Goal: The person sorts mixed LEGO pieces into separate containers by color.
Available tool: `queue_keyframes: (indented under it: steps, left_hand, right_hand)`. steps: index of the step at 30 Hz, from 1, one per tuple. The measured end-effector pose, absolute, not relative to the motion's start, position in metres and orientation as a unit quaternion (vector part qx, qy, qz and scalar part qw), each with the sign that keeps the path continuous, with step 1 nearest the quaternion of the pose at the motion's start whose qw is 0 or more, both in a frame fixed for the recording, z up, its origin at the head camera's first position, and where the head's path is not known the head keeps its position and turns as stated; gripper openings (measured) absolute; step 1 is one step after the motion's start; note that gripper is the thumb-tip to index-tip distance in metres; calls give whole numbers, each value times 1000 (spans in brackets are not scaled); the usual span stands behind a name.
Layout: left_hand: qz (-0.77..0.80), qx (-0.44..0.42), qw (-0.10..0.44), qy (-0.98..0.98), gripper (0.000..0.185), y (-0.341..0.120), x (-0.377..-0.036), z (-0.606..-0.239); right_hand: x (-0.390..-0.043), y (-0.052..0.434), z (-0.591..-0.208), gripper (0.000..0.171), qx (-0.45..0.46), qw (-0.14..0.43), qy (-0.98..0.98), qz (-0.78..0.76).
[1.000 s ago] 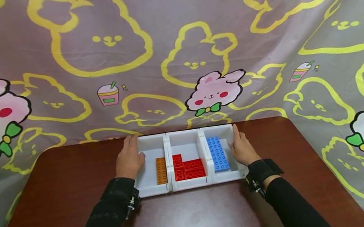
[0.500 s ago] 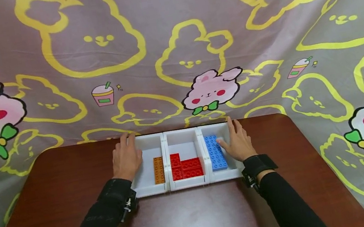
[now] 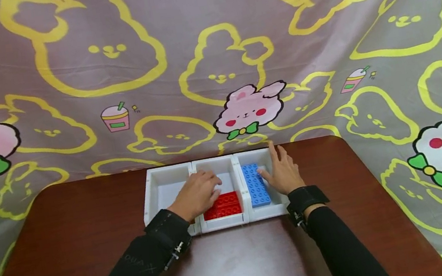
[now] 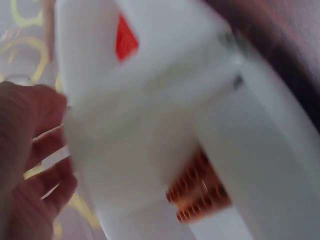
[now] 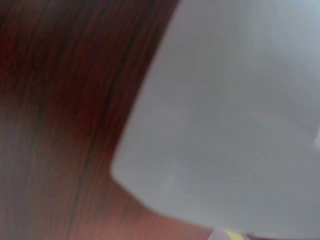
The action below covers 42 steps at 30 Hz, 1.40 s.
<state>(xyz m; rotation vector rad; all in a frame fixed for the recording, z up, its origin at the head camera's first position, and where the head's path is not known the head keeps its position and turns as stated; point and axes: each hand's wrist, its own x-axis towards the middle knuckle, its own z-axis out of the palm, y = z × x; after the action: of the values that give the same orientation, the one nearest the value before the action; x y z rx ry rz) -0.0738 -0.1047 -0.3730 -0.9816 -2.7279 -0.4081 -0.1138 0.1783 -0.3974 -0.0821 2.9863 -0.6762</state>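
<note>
Three white bins stand joined in a row: the left bin (image 3: 148, 202), the middle bin (image 3: 223, 223) and the right bin (image 3: 265, 212). My left hand (image 3: 197, 194) hovers over the wall between the left and middle bins, fingers loosely bent and holding nothing. Red toy bricks (image 3: 223, 211) lie at the front of the middle bin, partly covered by that hand. An orange toy brick (image 4: 200, 192) shows in the left wrist view; in the head view the left hand and arm hide it. My right hand (image 3: 285, 173) spreads over the right bin's outer wall, thumb beside a blue toy brick (image 3: 257, 188).
The bins sit near the back edge of a brown wooden table (image 3: 89, 236). Behind and beside it hangs a patterned cloth (image 3: 179, 91). A white bin corner fills much of the blurred right wrist view.
My left hand has left the left bin's outer side and moved right, over the middle bin. The right thumb has swung inward toward the blue brick. The head view has shifted slightly.
</note>
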Motion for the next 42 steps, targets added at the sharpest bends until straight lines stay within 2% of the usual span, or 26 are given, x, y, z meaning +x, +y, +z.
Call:
queue_keyframes:
  steps: [4, 8, 15, 22, 27, 31, 35, 42]
  left_hand:
    - [-68, -338, 9, -939, 28, -93, -73, -378]
    - [-12, -316, -27, -948, 40, -88, -73, -379]
    - [-4, -306, -12, -952, 47, -85, -75, -381]
    - [-26, -294, -23, -955, 50, -85, -80, -383]
    - [-101, -280, -37, -954, 43, -87, -85, -385]
    - [-137, -300, -10, -944, 33, -87, -88, -387]
    - [-118, -331, 22, -936, 25, -85, -89, -392]
    - [-55, -363, -6, -930, 20, -78, -90, -392]
  right_hand:
    - [-113, 174, -399, 96, -28, 42, 974, -220]
    - [-113, 170, -397, 97, -25, 48, 974, -218]
    - [-114, 169, -392, 96, -28, 46, 976, -209]
    - [-114, 172, -395, 95, -32, 31, 977, -209]
    - [-114, 174, -398, 94, -38, 20, 977, -211]
    - [-115, 175, -398, 94, -38, 15, 976, -213]
    - [-114, 177, -398, 95, -29, 18, 976, -213]
    - [-115, 178, -399, 95, -22, 16, 977, -211]
